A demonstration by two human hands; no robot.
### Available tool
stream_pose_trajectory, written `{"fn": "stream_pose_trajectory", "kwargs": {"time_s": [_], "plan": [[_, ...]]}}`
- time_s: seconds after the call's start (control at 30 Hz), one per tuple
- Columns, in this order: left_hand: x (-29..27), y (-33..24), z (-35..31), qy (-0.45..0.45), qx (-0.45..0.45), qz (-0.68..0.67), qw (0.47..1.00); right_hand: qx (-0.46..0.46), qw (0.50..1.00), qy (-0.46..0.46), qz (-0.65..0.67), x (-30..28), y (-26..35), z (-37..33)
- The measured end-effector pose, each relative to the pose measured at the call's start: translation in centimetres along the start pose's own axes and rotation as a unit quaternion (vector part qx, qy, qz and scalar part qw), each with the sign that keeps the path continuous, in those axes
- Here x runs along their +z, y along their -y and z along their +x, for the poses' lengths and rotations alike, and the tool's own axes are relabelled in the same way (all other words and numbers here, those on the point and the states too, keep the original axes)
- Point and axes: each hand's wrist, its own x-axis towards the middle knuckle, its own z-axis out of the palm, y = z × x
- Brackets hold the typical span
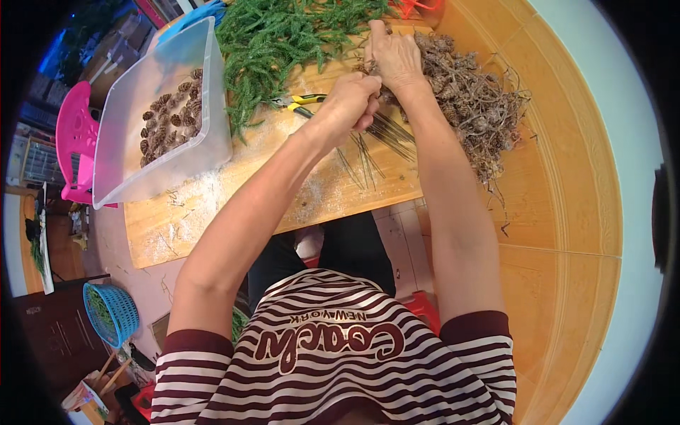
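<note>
Both my hands meet over the far middle of the wooden table. My left hand (pixel 348 105) is curled closed near a pair of yellow-and-black pliers (pixel 304 104); what it grips is hidden. Just beyond it, my right hand (pixel 395 60) is bent closed over a small brown piece that I cannot make out. A tangled heap of brown pine cones on stems (pixel 460 99) lies against the right hand and forearm. Under the hands, thin dark wires or stems (pixel 389 134) fan out across the tabletop.
Green artificial sprigs (pixel 276 42) are piled at the far side. A translucent plastic bin (pixel 212 106) with several pine cones (pixel 170 117) stands at the table's left. Beyond it is a pink chair (pixel 74 134). A blue basket (pixel 117 312) sits on the floor.
</note>
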Motion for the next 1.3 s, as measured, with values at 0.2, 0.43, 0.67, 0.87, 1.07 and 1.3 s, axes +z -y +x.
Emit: {"fn": "stream_pose_trajectory", "kwargs": {"time_s": [0.2, 0.43, 0.67, 0.87, 1.07, 1.3], "plan": [[1.6, 2.2, -2.9, 0.051, 0.268, 0.328, 0.904, 0.085, 0.992, 0.003, -0.088, 0.2, -0.6, 0.9], [-1.7, 2.9, -3.1, -0.011, 0.111, 0.219, 0.969, 0.084, 0.992, -0.067, 0.065, -0.7, -0.6, 0.9], [-4.2, 0.9, 1.0, -0.204, 0.332, 0.457, 0.8, 0.083, 0.979, -0.009, 0.184, -2.1, -1.6, 0.7], [-2.8, 0.0, 2.4, -0.07, 0.166, 0.344, 0.921, 0.086, 0.964, 0.015, 0.251, -2.0, -1.8, 0.1], [-1.4, -1.1, 1.9, -0.121, 0.231, 0.581, 0.771, 0.089, 0.969, 0.047, 0.224, -5.5, 1.4, 0.3], [-1.1, -1.9, 3.6, -0.073, 0.22, 0.594, 0.77, 0.159, 0.948, 0.151, 0.23, -5.9, 1.8, 0.8]]}}
